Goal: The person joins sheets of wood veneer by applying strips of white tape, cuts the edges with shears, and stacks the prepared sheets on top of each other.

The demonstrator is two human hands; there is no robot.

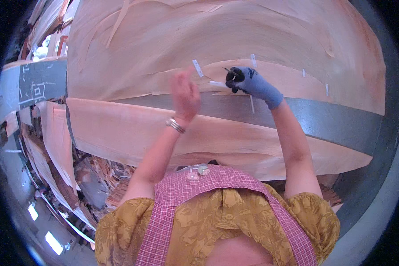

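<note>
My right hand [255, 85], in a blue-grey glove with black fingertips, is closed around a thin dark tool [228, 71]; its exact kind is too small to tell. Bare and smeared by motion, my left hand [185, 95] hovers above the veneer, a metal bracelet [175, 125] at its wrist. Beneath my hands lies a large thin wood veneer sheet [275, 33] with a wavy, torn near edge. White tape strips [197, 68] sit on it; one white strip [217, 84] lies by my right fingertips, and another [252, 105] hangs below that hand.
A second veneer sheet [119, 128] lies nearer my body, with the grey table [323, 117] showing between the sheets. At left are a grey-blue board [44, 82] with chalk-like marks and stacked veneer [55, 137]. Wood scraps [108, 170] pile below the table's near left side.
</note>
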